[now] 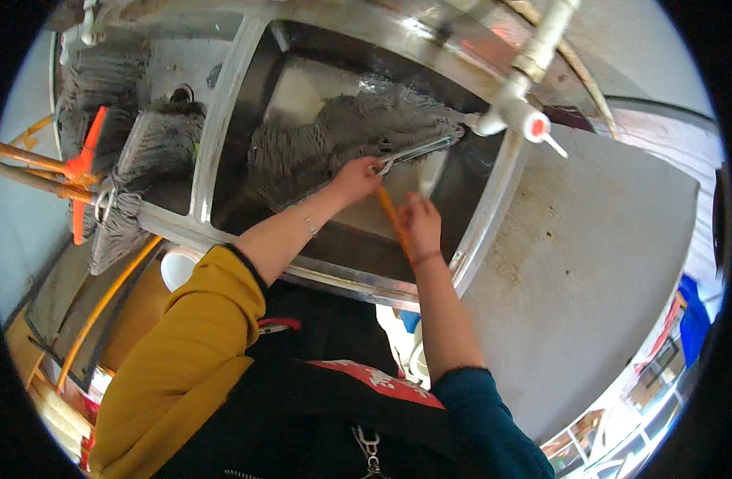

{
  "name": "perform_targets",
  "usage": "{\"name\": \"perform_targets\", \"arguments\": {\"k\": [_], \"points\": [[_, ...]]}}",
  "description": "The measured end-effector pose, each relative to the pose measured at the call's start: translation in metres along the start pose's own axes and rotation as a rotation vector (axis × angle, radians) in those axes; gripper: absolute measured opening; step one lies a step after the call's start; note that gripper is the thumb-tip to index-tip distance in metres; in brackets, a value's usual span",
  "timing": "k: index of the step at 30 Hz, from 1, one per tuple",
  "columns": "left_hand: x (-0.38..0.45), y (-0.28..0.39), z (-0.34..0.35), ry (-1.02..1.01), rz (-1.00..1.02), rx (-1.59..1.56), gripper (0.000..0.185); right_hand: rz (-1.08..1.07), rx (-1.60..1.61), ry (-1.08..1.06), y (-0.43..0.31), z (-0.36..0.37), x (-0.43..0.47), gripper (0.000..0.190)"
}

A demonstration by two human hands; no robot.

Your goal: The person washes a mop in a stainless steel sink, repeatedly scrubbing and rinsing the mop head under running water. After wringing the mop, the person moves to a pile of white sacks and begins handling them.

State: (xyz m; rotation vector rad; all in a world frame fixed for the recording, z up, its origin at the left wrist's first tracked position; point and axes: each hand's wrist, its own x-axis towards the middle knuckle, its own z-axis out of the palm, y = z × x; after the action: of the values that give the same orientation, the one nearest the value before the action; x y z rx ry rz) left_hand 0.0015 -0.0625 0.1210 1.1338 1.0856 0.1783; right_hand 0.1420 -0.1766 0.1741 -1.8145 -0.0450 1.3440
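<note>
A grey string mop head [342, 132] lies spread in the right basin of a stainless steel sink [222, 114], and its strands look wet. The mop's metal frame [422, 149] runs towards the tap at the upper right. My left hand [358, 178] grips the mop where the frame meets the orange handle [388, 206]. Lower down, my right hand [421, 224] is closed around that handle. Murky water [294, 90] shows at the far side of the basin.
More grey mops [162, 135] with orange handles rest in and over the left basin. A white tap [512, 117] with a red-marked knob juts over the right corner. Beside the sink lies a grey countertop [599, 257]. A white bucket [179, 268] stands below the front rim.
</note>
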Motion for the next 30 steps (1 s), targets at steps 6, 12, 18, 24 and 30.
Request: {"name": "perform_targets", "arguments": {"k": [6, 12, 18, 24, 30], "points": [[-0.093, 0.028, -0.06, -0.01, 0.071, 0.398, 0.044, 0.214, 0.103, -0.011, 0.047, -0.072, -0.203, 0.021], [-0.138, 0.03, -0.1, -0.014, 0.064, 0.223, 0.054, 0.231, 0.567, 0.402, 0.15, -0.198, -0.291, 0.04], [-0.154, 0.056, -0.085, -0.129, 0.155, 0.334, 0.057, -0.275, 0.878, 0.462, 0.122, -0.217, -0.293, 0.035], [-0.179, 0.089, -0.029, -0.281, 0.731, 0.746, 0.05, -0.536, 0.682, 0.239, 0.05, -0.153, -0.326, 0.022], [-0.163, 0.104, 0.056, -0.316, 0.805, 0.66, 0.054, -1.233, 0.115, -0.071, -0.112, -0.092, -0.376, 0.023]]}}
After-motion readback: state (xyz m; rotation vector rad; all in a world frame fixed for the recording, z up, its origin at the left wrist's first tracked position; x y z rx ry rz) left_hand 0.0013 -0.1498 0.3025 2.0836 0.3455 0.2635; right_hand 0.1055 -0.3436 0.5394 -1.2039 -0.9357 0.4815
